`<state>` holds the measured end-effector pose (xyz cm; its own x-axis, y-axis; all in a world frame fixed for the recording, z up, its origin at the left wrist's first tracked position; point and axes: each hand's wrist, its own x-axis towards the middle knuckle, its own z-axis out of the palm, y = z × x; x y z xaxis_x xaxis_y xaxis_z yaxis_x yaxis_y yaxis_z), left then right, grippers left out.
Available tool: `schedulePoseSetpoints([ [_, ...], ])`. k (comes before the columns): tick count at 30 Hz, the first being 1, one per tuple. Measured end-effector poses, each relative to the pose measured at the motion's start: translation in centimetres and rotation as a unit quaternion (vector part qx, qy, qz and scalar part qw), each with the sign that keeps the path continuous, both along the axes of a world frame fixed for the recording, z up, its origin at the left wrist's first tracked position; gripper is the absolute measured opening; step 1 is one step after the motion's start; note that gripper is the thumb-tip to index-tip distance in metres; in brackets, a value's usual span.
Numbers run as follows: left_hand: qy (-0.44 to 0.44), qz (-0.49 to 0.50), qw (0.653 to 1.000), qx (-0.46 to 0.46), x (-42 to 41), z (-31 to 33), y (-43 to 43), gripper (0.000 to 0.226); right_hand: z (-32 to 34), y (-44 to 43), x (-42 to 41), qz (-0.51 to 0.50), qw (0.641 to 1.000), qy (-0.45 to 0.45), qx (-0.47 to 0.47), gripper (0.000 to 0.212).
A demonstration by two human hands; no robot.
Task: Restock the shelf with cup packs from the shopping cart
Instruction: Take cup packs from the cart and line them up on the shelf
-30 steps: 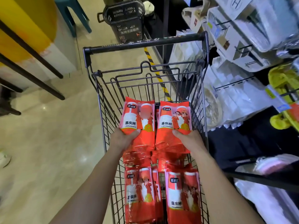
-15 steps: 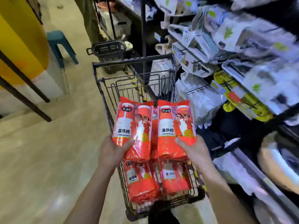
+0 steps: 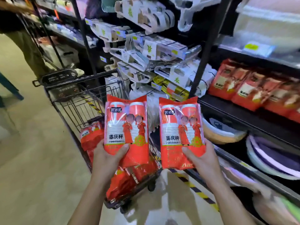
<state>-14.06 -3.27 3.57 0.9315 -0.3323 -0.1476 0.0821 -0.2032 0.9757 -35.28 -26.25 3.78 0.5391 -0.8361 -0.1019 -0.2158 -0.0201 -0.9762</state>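
Above the black wire shopping cart (image 3: 84,101), the left hand (image 3: 107,159) grips one red plastic cup pack (image 3: 126,127); just right, the right hand (image 3: 203,159) grips another red cup pack (image 3: 180,132).

Both red cup packs, one in the left hand (image 3: 107,157) and one in the right hand (image 3: 203,157), have risen clear of the shopping cart (image 3: 78,101) and parted, as the view swings right toward a shelf (image 3: 243,109) of matching packs.
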Motion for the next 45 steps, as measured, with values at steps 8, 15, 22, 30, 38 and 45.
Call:
schedulePoseSetpoints([
  [8,-0.036,-0.127,0.991,-0.028,-9.2,1.2,-12.5,0.082,0.4,-6.0,-15.3,-0.145,0.989,-0.034,-0.013,0.077],
  [15,0.003,-0.202,0.978,-0.042,-19.1,0.4,-24.3,0.096,-0.9,-14.0,-28.0,-0.229,0.973,-0.016,-0.002,0.077],
  [22,0.008,-0.242,0.968,-0.067,-28.2,0.4,-33.7,0.076,-1.6,-20.7,-37.5,-0.259,0.965,-0.042,0.02,0.08],
  [30,-0.027,-0.314,0.947,-0.063,-32.1,1.1,-41.3,0.06,-1.4,-26.2,-41.8,-0.269,0.962,-0.043,0.009,0.076],
  [38,-0.085,-0.371,0.922,-0.075,-31.2,0.8,-50.7,0.043,-2.3,-33.3,-41.0,-0.298,0.953,-0.059,0.013,0.082],
  [45,-0.096,-0.369,0.921,-0.084,-29.1,-1.9,-60.6,0.052,-4.1,-41.8,-38.1,-0.325,0.944,-0.04,-0.028,0.083],
])
